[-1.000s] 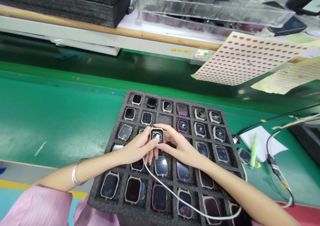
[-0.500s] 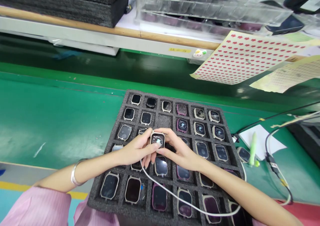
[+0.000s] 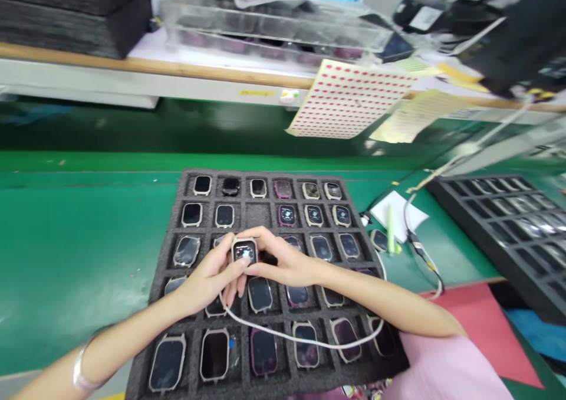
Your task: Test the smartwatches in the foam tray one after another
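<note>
A beige smartwatch body [image 3: 244, 251] with a lit screen is held above the black foam tray [image 3: 168, 257]. My left hand [image 3: 207, 277] pinches its left side and my right hand [image 3: 283, 262] grips its right side and top. A white cable [image 3: 305, 341] runs from under the watch across the tray to the right. The tray's pockets hold several watch bodies, beige and purple; one pocket [image 3: 257, 214] in the second row is empty.
A second black foam tray [image 3: 508, 223] lies at the right on the green belt [image 3: 79, 235]. A white paper with a green pen [image 3: 391, 229] and a loose watch [image 3: 378, 240] lie between the trays. A red-dot sticker sheet [image 3: 349, 99] hangs from the shelf behind.
The view has swung to the right, bringing the second tray into sight. Both hands still hold the watch over the same part of the tray.
</note>
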`<state>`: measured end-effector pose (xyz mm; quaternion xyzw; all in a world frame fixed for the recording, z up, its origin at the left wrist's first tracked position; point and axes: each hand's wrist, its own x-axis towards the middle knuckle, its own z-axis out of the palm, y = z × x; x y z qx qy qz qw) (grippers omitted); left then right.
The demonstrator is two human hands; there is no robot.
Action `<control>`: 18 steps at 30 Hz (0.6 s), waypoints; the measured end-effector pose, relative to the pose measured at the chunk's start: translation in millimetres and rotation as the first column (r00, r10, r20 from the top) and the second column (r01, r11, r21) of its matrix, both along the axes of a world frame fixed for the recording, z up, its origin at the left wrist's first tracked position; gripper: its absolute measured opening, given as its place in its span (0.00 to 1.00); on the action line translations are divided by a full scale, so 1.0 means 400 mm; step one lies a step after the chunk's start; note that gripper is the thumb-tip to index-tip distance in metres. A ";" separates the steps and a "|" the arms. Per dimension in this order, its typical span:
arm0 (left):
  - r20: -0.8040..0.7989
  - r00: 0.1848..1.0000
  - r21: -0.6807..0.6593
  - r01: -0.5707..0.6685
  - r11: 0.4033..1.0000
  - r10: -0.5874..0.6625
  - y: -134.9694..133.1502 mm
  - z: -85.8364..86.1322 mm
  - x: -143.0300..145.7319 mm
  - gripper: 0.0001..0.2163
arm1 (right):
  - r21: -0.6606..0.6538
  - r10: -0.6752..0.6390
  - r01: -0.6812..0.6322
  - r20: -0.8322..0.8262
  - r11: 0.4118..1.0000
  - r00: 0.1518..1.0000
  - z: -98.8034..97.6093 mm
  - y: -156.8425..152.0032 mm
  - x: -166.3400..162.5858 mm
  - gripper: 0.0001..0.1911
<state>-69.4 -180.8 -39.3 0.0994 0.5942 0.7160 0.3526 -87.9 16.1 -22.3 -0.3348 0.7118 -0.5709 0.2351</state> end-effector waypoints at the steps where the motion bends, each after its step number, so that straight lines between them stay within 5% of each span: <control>1: -0.007 1.000 -0.004 0.002 1.000 -0.002 0.001 0.001 0.002 0.18 | -0.008 0.007 -0.007 0.006 1.000 1.000 -0.001 0.001 0.000 0.23; 18: -0.015 1.000 0.018 0.017 1.000 -0.017 0.008 -0.005 -0.008 0.19 | -0.021 0.033 -0.032 0.059 0.999 0.998 -0.005 0.007 -0.006 0.22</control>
